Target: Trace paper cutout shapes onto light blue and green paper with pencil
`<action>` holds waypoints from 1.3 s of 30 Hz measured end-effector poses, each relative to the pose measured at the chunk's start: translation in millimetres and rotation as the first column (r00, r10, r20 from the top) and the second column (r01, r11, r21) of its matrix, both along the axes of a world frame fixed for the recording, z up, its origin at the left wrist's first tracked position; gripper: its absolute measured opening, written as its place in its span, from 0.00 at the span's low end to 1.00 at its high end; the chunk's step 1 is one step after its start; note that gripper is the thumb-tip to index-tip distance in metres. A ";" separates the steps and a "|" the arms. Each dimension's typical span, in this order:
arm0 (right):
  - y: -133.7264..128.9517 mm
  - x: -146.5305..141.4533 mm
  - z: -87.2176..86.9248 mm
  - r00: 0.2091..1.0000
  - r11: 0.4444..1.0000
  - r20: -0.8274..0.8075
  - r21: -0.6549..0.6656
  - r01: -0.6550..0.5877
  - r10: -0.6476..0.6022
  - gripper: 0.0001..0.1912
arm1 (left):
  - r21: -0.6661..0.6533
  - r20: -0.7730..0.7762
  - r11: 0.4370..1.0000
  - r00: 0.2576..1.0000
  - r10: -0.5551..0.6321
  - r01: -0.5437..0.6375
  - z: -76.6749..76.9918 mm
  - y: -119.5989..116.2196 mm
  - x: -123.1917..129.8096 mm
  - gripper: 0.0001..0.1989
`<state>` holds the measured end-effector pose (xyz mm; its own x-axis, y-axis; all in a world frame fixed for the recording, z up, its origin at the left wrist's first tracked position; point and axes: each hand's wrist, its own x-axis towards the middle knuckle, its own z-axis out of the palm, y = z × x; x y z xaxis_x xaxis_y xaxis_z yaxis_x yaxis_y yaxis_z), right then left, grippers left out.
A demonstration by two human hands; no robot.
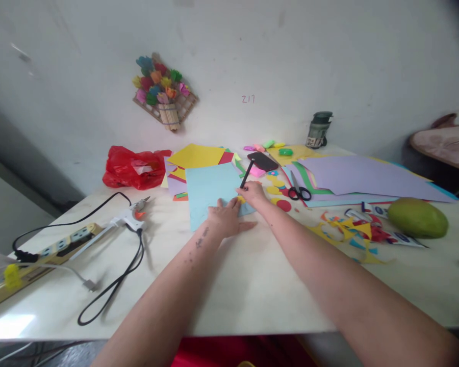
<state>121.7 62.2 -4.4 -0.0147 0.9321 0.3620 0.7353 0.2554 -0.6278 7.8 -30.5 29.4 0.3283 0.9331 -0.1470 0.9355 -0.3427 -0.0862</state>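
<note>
A light blue sheet of paper (208,186) lies flat on the white table. My left hand (225,219) rests on its lower right part, fingers spread, the thumb reaching past the sheet onto the table. My right hand (253,193) is closed around a black pen (247,172), which stands slanted with its upper end away from me. A small yellow piece (240,199) shows between the two hands at the sheet's right side. The pen's lower tip is hidden by my fingers. Yellow and red paper circles (283,205) lie just right of my right hand.
Black-handled scissors (299,192), purple sheets (348,176), paper scraps (344,229) and a green mango (417,218) are on the right. A glue gun (132,218) with its cord and a power strip (67,242) lie left. A red plastic bag (132,168) sits back left.
</note>
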 end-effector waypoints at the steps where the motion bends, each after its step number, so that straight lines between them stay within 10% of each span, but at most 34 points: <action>1: -0.6 0.0 0.4 1.000 1.000 -0.007 -0.001 0.006 -0.006 0.12 | -0.001 -0.004 1.000 1.000 0.001 -0.001 0.4 -0.2 0.1 0.43; 39: -8.7 6.1 6.2 0.984 0.992 0.146 -0.062 0.114 -0.104 0.15 | -0.002 -0.003 1.000 1.000 -0.003 0.003 4.8 -2.6 1.3 0.41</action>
